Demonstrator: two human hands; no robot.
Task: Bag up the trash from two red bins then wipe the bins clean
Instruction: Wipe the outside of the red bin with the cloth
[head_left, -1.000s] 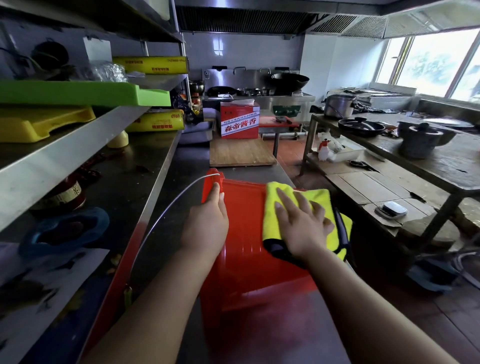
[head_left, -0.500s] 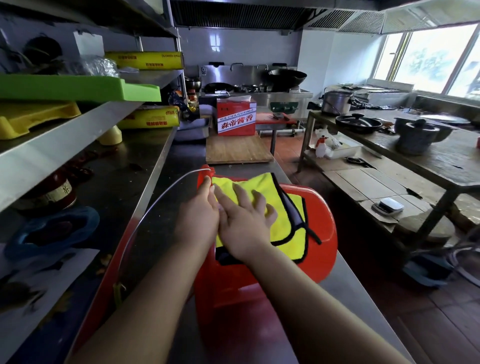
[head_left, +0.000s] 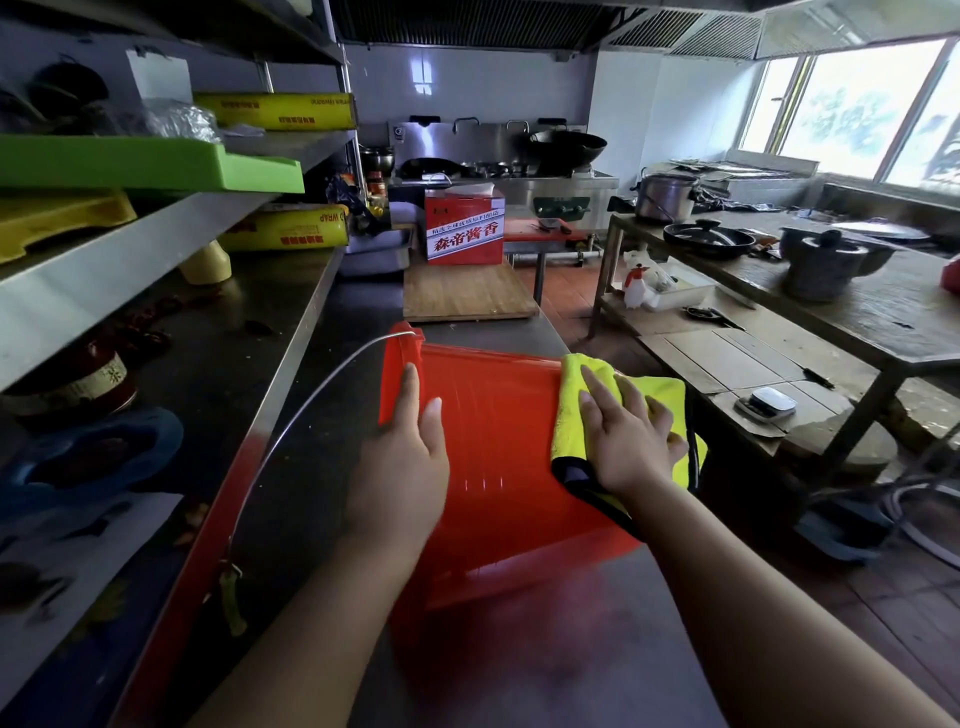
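Observation:
A red bin (head_left: 498, 447) lies on its side on the steel counter (head_left: 519, 654), its thin wire handle (head_left: 311, 395) arching off to the left. My left hand (head_left: 405, 467) rests flat on the bin's left part with straight fingers. My right hand (head_left: 623, 441) presses a yellow cloth with a black edge (head_left: 587, 395) against the bin's right part, fingers spread flat on the cloth. Only one red bin is in view.
A wooden cutting board (head_left: 467, 293) and a red box (head_left: 465, 226) sit farther along the counter. Steel shelves (head_left: 156, 249) with a green tray (head_left: 150, 166) run along the left. A wooden table (head_left: 857, 322) with pots stands to the right across a narrow aisle.
My right hand has swept the cloth from the bin's left part, beside my left hand, over to its right part. My left hand has slid a little down the bin.

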